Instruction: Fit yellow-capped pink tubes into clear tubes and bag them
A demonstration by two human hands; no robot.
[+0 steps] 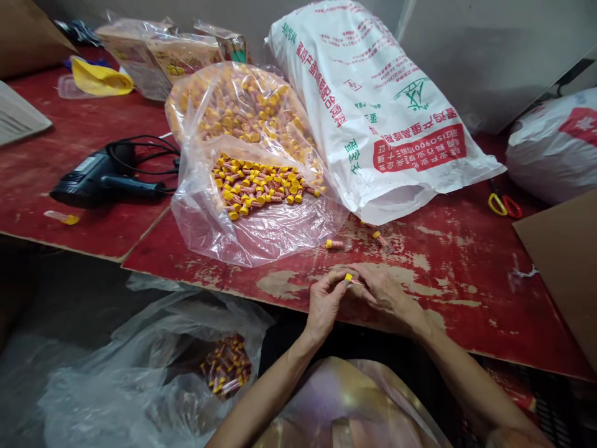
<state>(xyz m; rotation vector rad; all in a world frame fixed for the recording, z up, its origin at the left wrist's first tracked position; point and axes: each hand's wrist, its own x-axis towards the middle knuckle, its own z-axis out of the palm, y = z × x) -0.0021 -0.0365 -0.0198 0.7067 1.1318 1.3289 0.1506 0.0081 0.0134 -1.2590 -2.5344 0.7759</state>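
Close to the table's front edge, my two hands meet over one small yellow-capped vial [348,277] with reddish contents. My left hand [324,300] pinches it at the yellow cap. The fingers of my right hand [386,292] close on the other end, partly covering the clear tube. Just beyond my hands, one similar vial [334,244] lies on the red table, and another vial [380,238] rests to its right. A big clear plastic bag [261,233] full of such vials lies open farther back to the left.
A white printed sack [387,106] lies behind my hands. Left are a heat gun [96,177] with its cord and a loose vial [62,217]. Scissors [504,205] and a cardboard box [564,261] are right. Below the edge, another plastic bag [121,373] holds vials.
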